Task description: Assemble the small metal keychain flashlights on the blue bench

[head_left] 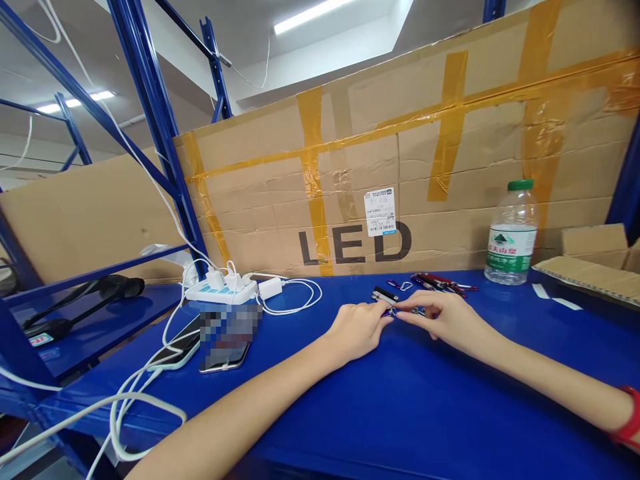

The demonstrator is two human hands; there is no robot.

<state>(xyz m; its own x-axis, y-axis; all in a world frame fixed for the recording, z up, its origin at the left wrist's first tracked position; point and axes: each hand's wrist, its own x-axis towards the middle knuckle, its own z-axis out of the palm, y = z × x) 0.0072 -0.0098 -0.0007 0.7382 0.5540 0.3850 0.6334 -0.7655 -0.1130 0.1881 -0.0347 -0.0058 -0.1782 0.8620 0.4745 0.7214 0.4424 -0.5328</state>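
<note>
Just right of the frame's centre, the left hand and right hand pinch a small glossy clip, fingers nearly closed; smooth blue tabletop beneath; rounded clear-plastic bottle farther right.

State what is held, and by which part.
The left hand and right hand meet at a small metallic piece; any hold on it is too small to tell.

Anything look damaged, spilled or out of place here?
Nothing looks spilled. The large cardboard is creased and patched with tape, so it seems battered, and white cables sprawl in loose loops around the left phone, which looks untidy.
</note>
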